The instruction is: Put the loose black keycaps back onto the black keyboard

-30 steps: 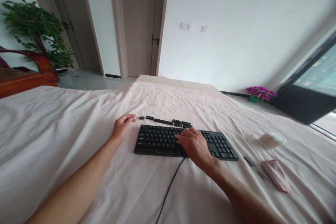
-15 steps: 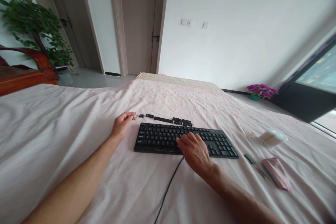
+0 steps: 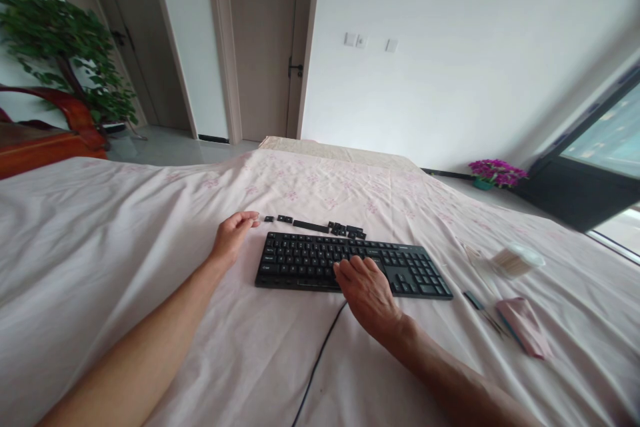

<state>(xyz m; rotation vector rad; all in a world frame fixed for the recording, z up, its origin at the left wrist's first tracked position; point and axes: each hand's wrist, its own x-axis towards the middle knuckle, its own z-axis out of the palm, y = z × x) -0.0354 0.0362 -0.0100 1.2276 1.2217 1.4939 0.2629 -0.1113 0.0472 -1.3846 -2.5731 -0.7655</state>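
Observation:
A black keyboard (image 3: 295, 260) lies flat on the cloth, its bottom row partly bare of keycaps. Over its middle-right part rests my right hand (image 3: 369, 290), fingers curled together; whatever they grip, if anything, is hidden under them. My left hand (image 3: 233, 237) is at the keyboard's upper left, thumb and fingertips pinched; what is between them is too small to make out. A single loose keycap (image 3: 269, 219) lies just right of those fingertips. Farther right are the long spacebar keycap (image 3: 311, 226) and a cluster of loose keycaps (image 3: 345, 230) behind the keyboard.
A black cable (image 3: 320, 360) runs from the keyboard toward me. On the right lie a clear container of cotton swabs (image 3: 517, 261), a slim dark-handled tool (image 3: 474, 300) and a folded pink cloth (image 3: 525, 327). Wrinkled pale floral cloth (image 3: 210, 360) covers the surface.
The view has shifted very slightly. Both hands stay in nearly the same places, and the loose keycaps lie as before.

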